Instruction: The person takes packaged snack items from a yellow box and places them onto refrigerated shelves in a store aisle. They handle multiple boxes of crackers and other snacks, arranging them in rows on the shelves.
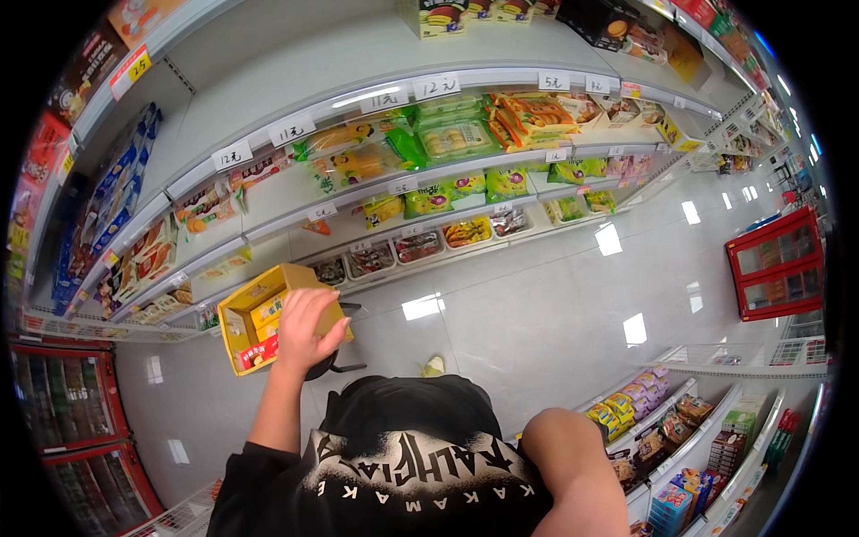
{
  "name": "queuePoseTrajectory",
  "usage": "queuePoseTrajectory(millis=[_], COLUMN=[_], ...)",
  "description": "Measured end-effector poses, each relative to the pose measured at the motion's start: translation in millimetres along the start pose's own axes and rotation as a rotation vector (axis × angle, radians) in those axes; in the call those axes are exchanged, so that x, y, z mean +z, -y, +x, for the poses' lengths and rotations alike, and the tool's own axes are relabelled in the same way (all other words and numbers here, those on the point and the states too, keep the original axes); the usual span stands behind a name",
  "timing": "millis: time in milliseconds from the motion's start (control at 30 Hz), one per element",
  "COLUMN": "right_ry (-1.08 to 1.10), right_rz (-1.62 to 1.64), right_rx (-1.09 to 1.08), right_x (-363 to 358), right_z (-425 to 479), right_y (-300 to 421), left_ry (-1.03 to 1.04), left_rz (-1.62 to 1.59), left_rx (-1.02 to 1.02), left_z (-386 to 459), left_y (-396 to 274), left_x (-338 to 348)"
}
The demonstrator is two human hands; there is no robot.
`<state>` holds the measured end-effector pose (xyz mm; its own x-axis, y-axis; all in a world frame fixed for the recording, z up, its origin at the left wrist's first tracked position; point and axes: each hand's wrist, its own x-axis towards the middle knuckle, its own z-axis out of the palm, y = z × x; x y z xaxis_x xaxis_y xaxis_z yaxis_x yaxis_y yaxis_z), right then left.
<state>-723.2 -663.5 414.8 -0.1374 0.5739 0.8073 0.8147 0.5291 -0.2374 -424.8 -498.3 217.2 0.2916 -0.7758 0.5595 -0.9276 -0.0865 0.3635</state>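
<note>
My left hand (310,329) is over the right side of an open yellow cardboard box (231,319). Its thumb and fingers are spread apart with nothing between them; whether it touches the box wall, I cannot tell. Inside the box lie yellow packets (268,310) and a red packet (257,354). The box appears to rest on a black stool (323,368), mostly hidden beneath it. On the right my bent arm (570,443) shows, but my right hand is out of sight.
Ahead runs a tiered shelf (282,60) with packaged snacks, handwritten price cards and low bins of small sweets (466,231). Behind me at right stands another stocked shelf (671,463). Red-framed glass-door coolers (67,403) line the left; a red cabinet (775,265) stands far right.
</note>
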Motion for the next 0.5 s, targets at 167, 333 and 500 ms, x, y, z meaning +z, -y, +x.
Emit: queuePoseTrajectory(millis=[167, 333, 500], right_ry=[0.218, 0.033, 0.141], right_rz=[-0.404, -1.061, -0.780], right_rx=[-0.057, -0.083, -0.001], right_x=[14, 31, 14], right_z=[-6, -7, -17], right_y=[38, 63, 61], left_ry=[-0.020, -0.062, -0.074], left_rz=[-0.001, 0.028, 0.101], left_rx=[0.208, 0.365, 0.463], left_z=[71, 132, 220], left_y=[-11, -11, 3], left_x=[1, 1, -8])
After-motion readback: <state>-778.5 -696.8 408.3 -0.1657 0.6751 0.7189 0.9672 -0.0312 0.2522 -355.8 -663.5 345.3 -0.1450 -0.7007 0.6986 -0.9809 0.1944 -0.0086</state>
